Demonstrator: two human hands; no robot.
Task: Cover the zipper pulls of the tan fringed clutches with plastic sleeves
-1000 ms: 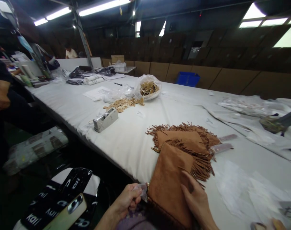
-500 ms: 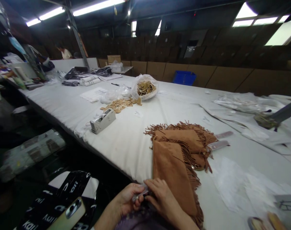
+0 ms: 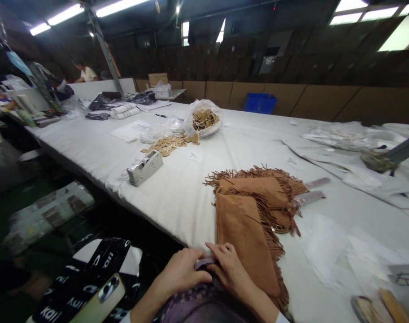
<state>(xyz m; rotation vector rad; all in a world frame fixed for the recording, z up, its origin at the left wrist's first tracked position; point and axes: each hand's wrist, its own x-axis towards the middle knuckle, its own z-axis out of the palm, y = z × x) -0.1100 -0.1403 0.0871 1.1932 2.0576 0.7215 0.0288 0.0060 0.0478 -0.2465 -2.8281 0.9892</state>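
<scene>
At the table's near edge, my left hand (image 3: 184,271) and my right hand (image 3: 232,269) are closed on a small strip (image 3: 205,262) that looks wrapped in clear plastic. Fingers cover most of it. Just beyond my right hand lies a brown fringed suede bag (image 3: 243,224), its fringe pointing right. Another brown fringed bag (image 3: 258,188) lies partly under it, farther back. Two plastic-wrapped strips (image 3: 310,197) stick out from that one to the right.
A tape dispenser (image 3: 145,168) stands left of the bags. Behind it are loose brown tags (image 3: 169,144) and a clear bag of tags (image 3: 205,120). A phone (image 3: 100,300) rests on black printed plastic at lower left. Thin white sheets (image 3: 328,251) lie at right.
My left hand has turned so its back faces up, and the strip now lies flatter between both hands. The bags have stayed in place; the view has shifted slightly.
</scene>
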